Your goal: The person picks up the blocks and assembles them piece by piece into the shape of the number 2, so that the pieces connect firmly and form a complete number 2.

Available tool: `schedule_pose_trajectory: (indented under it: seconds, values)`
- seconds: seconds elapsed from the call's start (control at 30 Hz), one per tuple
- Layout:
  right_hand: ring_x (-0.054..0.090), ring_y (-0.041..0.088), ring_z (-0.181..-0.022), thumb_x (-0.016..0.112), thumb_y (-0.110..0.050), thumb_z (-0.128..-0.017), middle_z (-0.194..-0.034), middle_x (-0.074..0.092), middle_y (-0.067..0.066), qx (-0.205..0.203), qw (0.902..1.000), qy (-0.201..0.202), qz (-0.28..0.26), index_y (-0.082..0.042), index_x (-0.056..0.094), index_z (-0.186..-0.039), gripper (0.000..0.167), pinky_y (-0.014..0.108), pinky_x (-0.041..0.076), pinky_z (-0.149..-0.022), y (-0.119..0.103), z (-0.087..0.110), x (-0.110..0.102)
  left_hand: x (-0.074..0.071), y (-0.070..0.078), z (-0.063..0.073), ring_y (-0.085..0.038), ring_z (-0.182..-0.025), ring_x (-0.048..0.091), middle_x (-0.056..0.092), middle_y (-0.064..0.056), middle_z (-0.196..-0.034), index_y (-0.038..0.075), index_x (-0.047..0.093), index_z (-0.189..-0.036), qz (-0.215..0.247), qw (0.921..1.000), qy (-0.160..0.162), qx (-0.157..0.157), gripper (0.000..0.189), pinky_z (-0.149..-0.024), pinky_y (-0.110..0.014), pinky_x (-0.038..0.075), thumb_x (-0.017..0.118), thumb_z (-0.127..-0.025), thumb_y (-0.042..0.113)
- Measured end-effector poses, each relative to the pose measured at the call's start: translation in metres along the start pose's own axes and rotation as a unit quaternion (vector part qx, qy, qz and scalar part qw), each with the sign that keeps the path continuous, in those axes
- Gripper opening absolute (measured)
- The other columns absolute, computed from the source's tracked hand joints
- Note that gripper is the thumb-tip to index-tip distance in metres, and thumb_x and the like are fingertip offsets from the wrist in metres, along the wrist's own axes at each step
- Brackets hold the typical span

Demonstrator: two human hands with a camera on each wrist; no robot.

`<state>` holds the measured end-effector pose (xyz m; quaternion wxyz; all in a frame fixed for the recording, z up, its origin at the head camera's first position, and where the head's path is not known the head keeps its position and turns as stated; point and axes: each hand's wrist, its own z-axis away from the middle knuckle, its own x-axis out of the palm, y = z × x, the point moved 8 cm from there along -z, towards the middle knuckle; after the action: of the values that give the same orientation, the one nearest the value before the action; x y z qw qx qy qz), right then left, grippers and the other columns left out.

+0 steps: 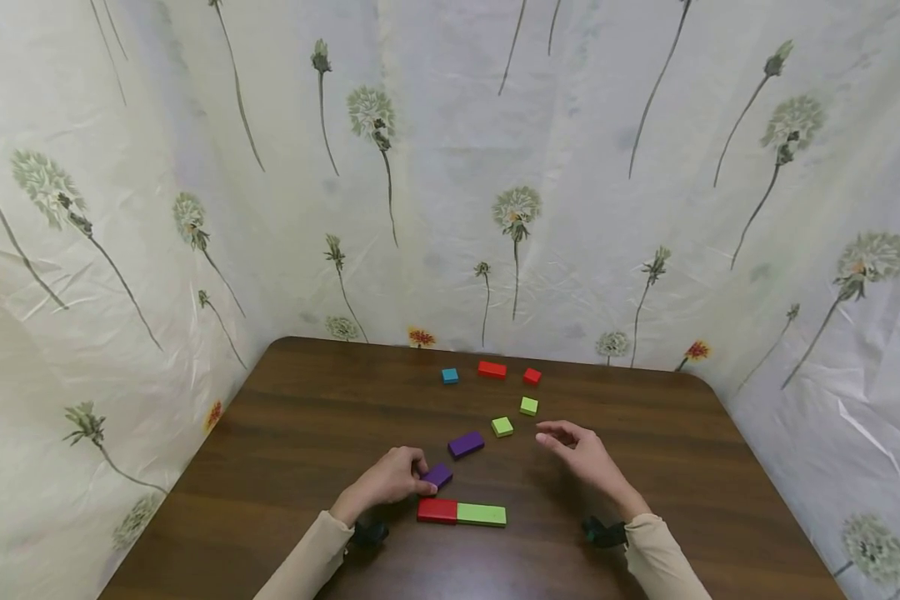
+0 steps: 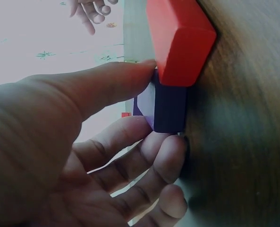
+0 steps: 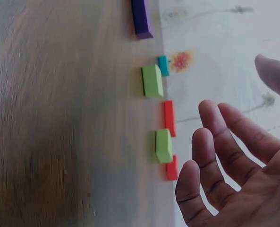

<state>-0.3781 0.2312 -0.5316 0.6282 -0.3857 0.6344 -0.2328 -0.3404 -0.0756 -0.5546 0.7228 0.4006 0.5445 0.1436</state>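
1. Near purple block: near the table's middle, pinched between the left hand's thumb and fingers.
2. Just nearer, a long red block touches a long green block, flanking it.
3. Far-right: another purple block, then two small green blocks.
4. Right hand: right of these, holding nothing, fingers loosely spread.
5. Farthest: blue block, two red blocks.

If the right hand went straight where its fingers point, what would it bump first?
Probably the light green block nearer the purple blocks, though the right hand might be high enough to pass over it.
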Motion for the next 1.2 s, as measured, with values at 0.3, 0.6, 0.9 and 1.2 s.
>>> schedule_pose_trajectory:
  seconds: [0.3, 0.6, 0.9, 1.2]
  values:
    - [0.058, 0.029, -0.100, 0.062, -0.051, -0.089, -0.115, 0.065, 0.006, 0.042, 0.9974, -0.043, -0.040, -0.015, 0.059, -0.130, 0.055, 0.035, 0.050, -0.075, 0.024, -0.009, -0.013, 0.000, 0.001, -0.001, -0.008, -0.061, 0.049, 0.057, 0.002, -0.071, 0.007, 0.065, -0.092, -0.004, 1.0000, -0.001, 0.002, 0.027, -0.055, -0.024, 0.042, 0.079, -0.080, 0.026]
    - [0.062, 0.023, -0.102, 0.068, -0.039, -0.089, -0.120, 0.065, 0.013, 0.012, 0.9921, -0.104, -0.070, -0.010, 0.051, -0.137, 0.059, 0.043, 0.052, -0.078, 0.026, -0.032, -0.013, 0.000, 0.000, -0.002, -0.008, -0.060, 0.048, 0.056, 0.002, -0.070, 0.006, 0.064, -0.092, -0.003, 1.0000, 0.000, 0.003, 0.027, -0.054, -0.023, 0.041, 0.079, -0.081, 0.026]
    - [0.059, 0.026, -0.108, 0.069, -0.028, -0.089, -0.128, 0.057, 0.023, -0.034, 0.9833, -0.158, -0.083, -0.009, 0.048, -0.139, 0.058, 0.045, 0.051, -0.086, 0.008, -0.055, 0.006, 0.001, -0.001, -0.002, -0.009, -0.060, 0.049, 0.056, 0.001, -0.070, 0.004, 0.064, -0.092, -0.001, 1.0000, 0.000, -0.003, 0.029, -0.054, -0.024, 0.041, 0.080, -0.080, 0.026]
    - [0.064, 0.023, -0.099, 0.068, -0.020, -0.090, -0.131, 0.056, 0.020, -0.075, 0.9724, -0.208, -0.074, -0.009, 0.051, -0.137, 0.051, 0.049, 0.050, -0.086, -0.018, -0.070, 0.037, 0.000, -0.001, -0.001, -0.009, -0.060, 0.048, 0.056, 0.002, -0.070, 0.004, 0.064, -0.092, 0.004, 1.0000, 0.001, -0.007, 0.029, -0.053, -0.023, 0.040, 0.080, -0.079, 0.025]
